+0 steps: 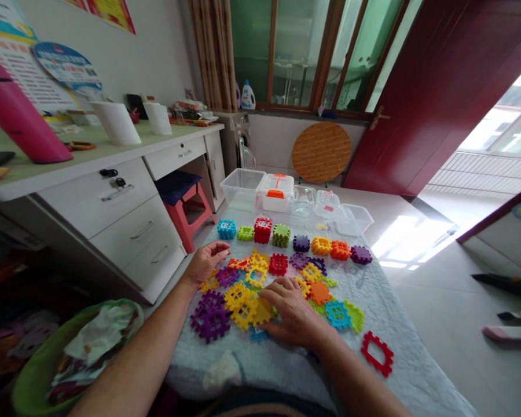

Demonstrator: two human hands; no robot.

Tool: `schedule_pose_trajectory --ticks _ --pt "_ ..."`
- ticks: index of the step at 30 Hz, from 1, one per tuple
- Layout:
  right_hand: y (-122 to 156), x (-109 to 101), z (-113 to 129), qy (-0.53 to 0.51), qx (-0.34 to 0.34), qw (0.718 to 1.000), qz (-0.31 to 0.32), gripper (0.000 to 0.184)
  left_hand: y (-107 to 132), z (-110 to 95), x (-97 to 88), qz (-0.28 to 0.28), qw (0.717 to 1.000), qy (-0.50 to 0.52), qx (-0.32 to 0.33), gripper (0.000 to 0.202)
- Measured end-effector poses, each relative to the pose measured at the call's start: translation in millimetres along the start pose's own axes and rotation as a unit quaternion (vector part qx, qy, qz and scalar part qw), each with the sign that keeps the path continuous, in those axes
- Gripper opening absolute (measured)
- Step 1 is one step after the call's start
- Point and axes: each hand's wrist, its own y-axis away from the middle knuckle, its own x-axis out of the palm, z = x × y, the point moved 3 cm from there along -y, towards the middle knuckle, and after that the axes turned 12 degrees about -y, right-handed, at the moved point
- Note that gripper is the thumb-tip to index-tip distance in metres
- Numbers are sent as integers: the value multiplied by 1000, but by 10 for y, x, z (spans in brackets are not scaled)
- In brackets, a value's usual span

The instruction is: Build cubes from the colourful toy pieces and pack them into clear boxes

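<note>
Loose plastic interlocking building pieces, flat squares with notched edges, lie in a pile on the cloth-covered table [295, 353]. My right hand [293, 313] rests over the middle of the pile with its fingers spread. Its thumb and fingertips are at a solid yellow piece [263, 313]; whether they grip it I cannot tell. My left hand [206, 263] hovers at the pile's left edge, fingers loosely bent and nothing visible in them, near an orange piece [239, 264]. Purple pieces [211, 318] lie between my forearms, and a red frame piece [377, 353] lies apart at the right.
Behind the pile stands a row of single-colour stacks, among them a blue stack [226, 229], a tall red stack [263, 230] and a purple stack [361, 255]. Clear plastic boxes [243, 188] line the far end. A desk [117, 191] and a green basket [30, 370] are at left.
</note>
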Motion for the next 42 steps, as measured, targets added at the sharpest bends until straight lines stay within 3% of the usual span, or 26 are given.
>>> schedule_pose_trajectory --ticks 5,9,11,21,42 --pt "67 -187 -211 1 27 995 -101 45 0 18 29 19 1000 1 9 37" --pt "190 -400 -461 45 105 967 -228 46 5 1 44 32 999 17 9 36" --pt "242 -464 -532 71 143 954 -252 47 6 -9 41 26 999 21 7 36" --pt "261 -323 -515 166 226 949 -145 36 4 2 8 0 1000 5 2 33" --pt "244 -258 -503 203 235 940 -140 34 -9 39 10 12 1000 -8 7 36"
